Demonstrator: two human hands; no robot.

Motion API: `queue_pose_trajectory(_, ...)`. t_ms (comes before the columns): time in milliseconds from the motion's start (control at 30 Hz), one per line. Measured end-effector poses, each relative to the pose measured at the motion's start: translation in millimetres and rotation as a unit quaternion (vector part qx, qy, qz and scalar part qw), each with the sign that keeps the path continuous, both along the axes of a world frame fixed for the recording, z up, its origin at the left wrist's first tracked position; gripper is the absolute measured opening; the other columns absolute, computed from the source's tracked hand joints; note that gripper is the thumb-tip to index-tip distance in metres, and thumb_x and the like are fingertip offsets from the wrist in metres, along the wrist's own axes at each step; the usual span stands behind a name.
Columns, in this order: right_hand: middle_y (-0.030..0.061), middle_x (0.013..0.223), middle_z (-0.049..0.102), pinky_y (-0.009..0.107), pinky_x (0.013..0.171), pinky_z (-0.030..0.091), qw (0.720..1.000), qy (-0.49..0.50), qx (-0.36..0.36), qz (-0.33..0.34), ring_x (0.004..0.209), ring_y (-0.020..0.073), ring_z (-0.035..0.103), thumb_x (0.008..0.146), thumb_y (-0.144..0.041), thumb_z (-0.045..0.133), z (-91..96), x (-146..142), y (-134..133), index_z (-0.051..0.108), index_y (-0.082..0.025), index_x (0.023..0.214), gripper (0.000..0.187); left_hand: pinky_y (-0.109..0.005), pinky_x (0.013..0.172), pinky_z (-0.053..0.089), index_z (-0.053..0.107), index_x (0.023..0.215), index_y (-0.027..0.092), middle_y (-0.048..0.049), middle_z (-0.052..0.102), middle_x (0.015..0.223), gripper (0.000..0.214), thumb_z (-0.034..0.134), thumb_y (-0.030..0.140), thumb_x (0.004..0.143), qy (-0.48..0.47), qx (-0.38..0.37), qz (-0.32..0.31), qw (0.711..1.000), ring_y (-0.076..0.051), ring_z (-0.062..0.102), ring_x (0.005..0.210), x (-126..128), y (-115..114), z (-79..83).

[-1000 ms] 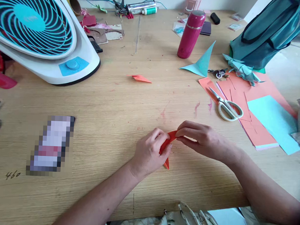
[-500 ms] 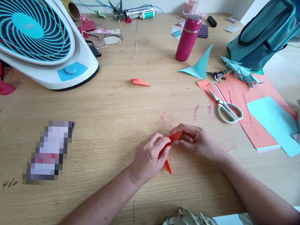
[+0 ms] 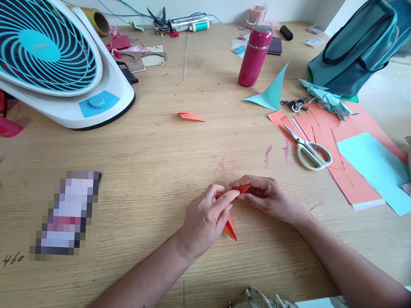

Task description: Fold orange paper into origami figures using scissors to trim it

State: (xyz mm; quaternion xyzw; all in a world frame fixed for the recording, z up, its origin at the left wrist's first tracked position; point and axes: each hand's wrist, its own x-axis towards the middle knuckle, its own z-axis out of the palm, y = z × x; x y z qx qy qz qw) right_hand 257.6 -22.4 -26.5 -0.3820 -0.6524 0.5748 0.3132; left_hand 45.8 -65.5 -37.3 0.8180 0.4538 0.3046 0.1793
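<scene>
Between my hands is a folded piece of orange paper (image 3: 231,228), with one pointed end aimed toward me and another toward the upper right. My left hand (image 3: 206,215) is closed around its middle, the index finger stretched along the upper part. At the upper point, the fingers of my right hand (image 3: 268,196) pinch the paper's edge. The hands hide much of its centre. Farther up the wooden table lies a smaller folded orange paper piece (image 3: 190,116), apart from both hands.
White-handled scissors (image 3: 312,154) rest on orange sheets (image 3: 357,179) at right, near a light-blue sheet (image 3: 375,166). Behind are a folded blue paper piece (image 3: 271,95), a magenta bottle (image 3: 254,58) and a teal bag (image 3: 353,51). A fan (image 3: 102,95) and a blurred-out phone (image 3: 66,211) occupy the left.
My left index finger has stretched out over the upper part of the orange paper, which now looks flatter. My right hand stays at its tip. The view has tilted slightly.
</scene>
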Motion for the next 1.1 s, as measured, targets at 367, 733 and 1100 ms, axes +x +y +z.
queue_pose_trajectory(367,0.0054,0.108,0.073,0.027,0.089,0.057,1.000,0.025,0.011,-0.006,0.098,0.0157,0.070,0.094,-0.024,0.065,-5.1,-1.9,-3.2,0.068,-0.021,0.120,0.026,-0.043,0.088,0.046,0.063,0.119,0.024,-0.0051,0.065,0.104,0.041,0.056,0.002,0.086,0.014,0.061,0.013,0.998,-0.024,0.056,0.100,2.4,3.4,6.8)
queue_pose_trajectory(733,0.0053,0.090,0.073,0.030,0.080,0.057,0.996,0.070,-0.028,-0.056,0.085,0.0164,0.069,0.091,-0.036,0.070,-4.9,-6.2,-4.1,0.070,-0.018,0.099,0.020,-0.034,0.088,0.053,0.056,0.126,0.026,-0.0062,0.055,0.108,0.049,0.047,-0.003,0.089,-0.100,-0.007,-0.035,0.994,-0.019,0.058,0.100,0.5,6.7,1.4)
queue_pose_trajectory(1100,0.0062,0.093,0.077,0.029,0.081,0.057,0.998,0.042,-0.022,-0.045,0.086,0.0175,0.071,0.092,-0.041,0.069,-2.1,-8.0,-5.8,0.074,-0.018,0.097,0.024,-0.035,0.087,0.055,0.059,0.131,0.030,-0.0052,0.056,0.108,0.048,0.050,0.000,0.093,-0.106,0.012,-0.028,0.994,-0.017,0.060,0.098,0.7,6.9,-1.5)
